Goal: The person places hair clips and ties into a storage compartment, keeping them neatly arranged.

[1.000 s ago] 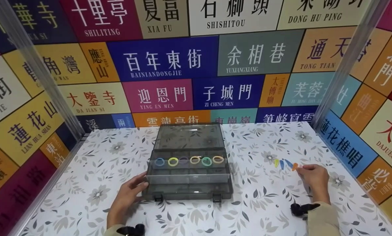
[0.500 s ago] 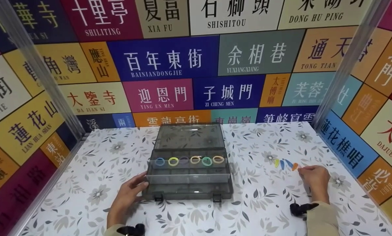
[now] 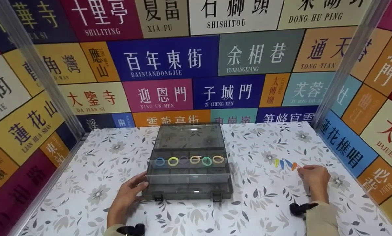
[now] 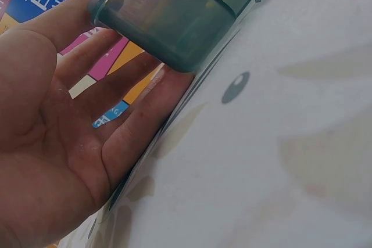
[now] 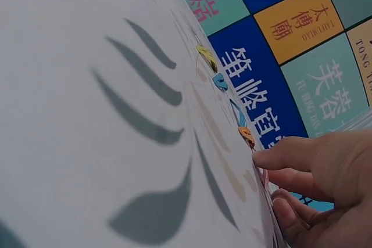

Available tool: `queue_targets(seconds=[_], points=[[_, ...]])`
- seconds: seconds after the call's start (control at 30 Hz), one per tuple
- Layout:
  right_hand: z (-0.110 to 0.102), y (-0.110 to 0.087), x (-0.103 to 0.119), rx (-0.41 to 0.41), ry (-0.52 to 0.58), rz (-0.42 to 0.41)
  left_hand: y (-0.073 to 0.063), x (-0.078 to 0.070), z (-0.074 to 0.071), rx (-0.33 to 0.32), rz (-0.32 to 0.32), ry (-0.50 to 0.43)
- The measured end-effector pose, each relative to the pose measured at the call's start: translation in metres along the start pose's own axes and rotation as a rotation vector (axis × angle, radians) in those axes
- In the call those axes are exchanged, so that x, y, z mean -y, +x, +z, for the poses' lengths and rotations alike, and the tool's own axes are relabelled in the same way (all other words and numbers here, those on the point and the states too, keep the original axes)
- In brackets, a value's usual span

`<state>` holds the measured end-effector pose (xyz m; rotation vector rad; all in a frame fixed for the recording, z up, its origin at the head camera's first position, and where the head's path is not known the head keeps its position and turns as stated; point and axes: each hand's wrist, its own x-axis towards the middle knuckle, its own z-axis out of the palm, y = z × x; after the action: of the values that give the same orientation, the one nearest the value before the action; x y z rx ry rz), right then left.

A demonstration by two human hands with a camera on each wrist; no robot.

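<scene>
A smoky see-through plastic box (image 3: 187, 191) stands on the table with its lid (image 3: 189, 137) raised at the back. Several coloured hair ties (image 3: 173, 162) line up across its compartments. My left hand (image 3: 126, 196) rests against the box's left side, fingers loosely extended; in the left wrist view the thumb touches the rim. To the right lies a row of snap hair clips: a yellow clip (image 3: 276, 163), two blue clips (image 3: 282, 164) and an orange clip (image 3: 294, 166). At the row's right end my right hand (image 3: 314, 178) pinches a pink hair clip (image 5: 265, 176), mostly hidden by the fingers.
White cloth with a grey leaf and flower print covers the table (image 3: 255, 209). Walls with coloured Chinese sign panels (image 3: 163, 59) stand at the back and both sides, with clear corner posts (image 3: 343, 65). Two latches (image 3: 217, 197) stick out at the box's front.
</scene>
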<state>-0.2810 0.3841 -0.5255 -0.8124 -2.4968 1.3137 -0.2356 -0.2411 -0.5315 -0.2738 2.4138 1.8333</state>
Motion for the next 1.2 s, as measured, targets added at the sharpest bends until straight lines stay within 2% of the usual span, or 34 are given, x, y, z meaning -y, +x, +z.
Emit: queue_targets(seconds=[0.13,0.43,0.67,0.9,1.2], points=[[0.0003,-0.0019,0.0002,-0.01,0.003,-0.002,0.0006,-0.0003,0.0007,-0.003,-0.003,-0.006],[0.0008,0.0041,0.0008,-0.03,0.014,0.055,-0.0008,-0.0006,-0.0001,0.005,-0.015,-0.016],[0.0003,0.0052,-0.0015,-0.062,0.023,0.046,0.0002,0.0001,-0.0008,0.001,-0.017,-0.013],[0.0024,-0.0004,-0.0004,-0.012,0.043,0.057,-0.0005,0.0021,-0.0018,0.006,-0.005,-0.028],[0.0016,0.0015,0.0004,-0.015,0.033,0.046,0.0,-0.0003,-0.0014,0.003,-0.019,-0.018]])
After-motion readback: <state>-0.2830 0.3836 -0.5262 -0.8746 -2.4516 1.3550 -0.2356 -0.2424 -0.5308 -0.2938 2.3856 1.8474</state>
